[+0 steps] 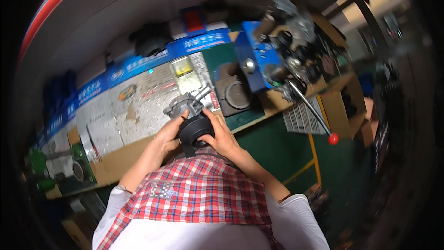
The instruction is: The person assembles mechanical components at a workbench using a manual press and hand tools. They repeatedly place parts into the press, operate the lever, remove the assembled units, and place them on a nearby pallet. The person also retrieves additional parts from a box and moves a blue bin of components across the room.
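At the near edge of a workbench (245,119) beside green floor (263,150), the left hand (169,135) and right hand (224,137) close their fingers around a black-collared grey metal casting (182,105), its underside hidden, the far right dim and blurred.

This is a workshop, as its counter (238,121) shows: green fixtures (87,163) stand at the left end, dark parts (301,51) lie heaped toward the right end, and a red-knobbed metal lever (312,110) juts past the front edge there. Beyond it, yellow lines (313,150) mark the green floor (263,155).
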A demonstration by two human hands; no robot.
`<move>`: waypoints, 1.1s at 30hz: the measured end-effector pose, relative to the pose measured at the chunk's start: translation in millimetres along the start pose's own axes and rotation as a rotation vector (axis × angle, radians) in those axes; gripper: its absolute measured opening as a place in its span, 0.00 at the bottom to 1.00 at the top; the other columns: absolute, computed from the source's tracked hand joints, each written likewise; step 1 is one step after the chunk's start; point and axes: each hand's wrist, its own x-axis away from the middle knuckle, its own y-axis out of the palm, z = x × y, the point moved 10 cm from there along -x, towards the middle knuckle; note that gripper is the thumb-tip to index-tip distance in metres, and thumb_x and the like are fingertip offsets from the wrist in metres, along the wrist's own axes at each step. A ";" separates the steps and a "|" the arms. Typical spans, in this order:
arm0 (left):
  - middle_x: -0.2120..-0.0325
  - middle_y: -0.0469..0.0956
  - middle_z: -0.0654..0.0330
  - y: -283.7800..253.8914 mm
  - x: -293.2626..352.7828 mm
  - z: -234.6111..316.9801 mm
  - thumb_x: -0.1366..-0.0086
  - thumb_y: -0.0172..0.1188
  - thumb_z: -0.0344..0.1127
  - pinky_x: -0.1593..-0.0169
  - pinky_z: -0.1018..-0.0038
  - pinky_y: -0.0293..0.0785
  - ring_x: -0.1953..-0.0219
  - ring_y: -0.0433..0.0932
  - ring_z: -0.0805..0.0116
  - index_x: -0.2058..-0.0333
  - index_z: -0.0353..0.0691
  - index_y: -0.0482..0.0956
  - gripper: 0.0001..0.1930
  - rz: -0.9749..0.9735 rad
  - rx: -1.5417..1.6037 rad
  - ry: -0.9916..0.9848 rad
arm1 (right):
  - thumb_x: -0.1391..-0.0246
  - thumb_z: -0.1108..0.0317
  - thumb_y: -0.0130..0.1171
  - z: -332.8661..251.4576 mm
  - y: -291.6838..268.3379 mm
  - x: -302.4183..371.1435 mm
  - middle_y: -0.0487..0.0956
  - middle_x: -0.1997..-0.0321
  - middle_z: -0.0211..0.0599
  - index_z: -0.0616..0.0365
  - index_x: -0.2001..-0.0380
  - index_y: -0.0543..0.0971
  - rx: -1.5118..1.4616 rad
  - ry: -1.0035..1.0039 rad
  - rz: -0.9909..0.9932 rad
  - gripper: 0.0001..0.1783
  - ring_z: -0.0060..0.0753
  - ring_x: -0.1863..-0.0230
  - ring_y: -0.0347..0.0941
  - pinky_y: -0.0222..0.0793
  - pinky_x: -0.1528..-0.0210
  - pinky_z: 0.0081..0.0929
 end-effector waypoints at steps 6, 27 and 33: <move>0.62 0.79 0.57 51.4 -57.1 -98.7 0.35 0.52 0.59 0.59 0.61 0.81 0.62 0.80 0.62 0.52 0.43 0.73 0.26 -0.124 -0.187 -0.367 | 0.47 0.67 0.60 73.6 -57.8 97.7 0.70 0.47 0.52 0.56 0.40 0.63 -0.119 0.316 0.393 0.31 0.55 0.46 0.69 0.67 0.46 0.39; 0.57 0.77 0.60 355.8 -505.9 -207.7 0.39 0.50 0.54 0.58 0.60 0.73 0.60 0.74 0.59 0.54 0.45 0.74 0.22 -0.302 -0.621 0.033 | 0.45 0.59 0.58 305.5 -158.3 732.0 0.67 0.45 0.58 0.56 0.46 0.69 0.084 1.694 1.156 0.25 0.60 0.47 0.67 0.67 0.48 0.49; 0.67 0.80 0.62 371.8 -504.2 -218.0 0.43 0.48 0.54 0.67 0.64 0.75 0.66 0.77 0.62 0.64 0.47 0.80 0.20 0.009 -0.259 -0.207 | 0.48 0.57 0.61 302.9 -47.0 793.1 0.73 0.53 0.56 0.59 0.54 0.72 -0.102 1.961 1.375 0.22 0.59 0.52 0.71 0.67 0.52 0.51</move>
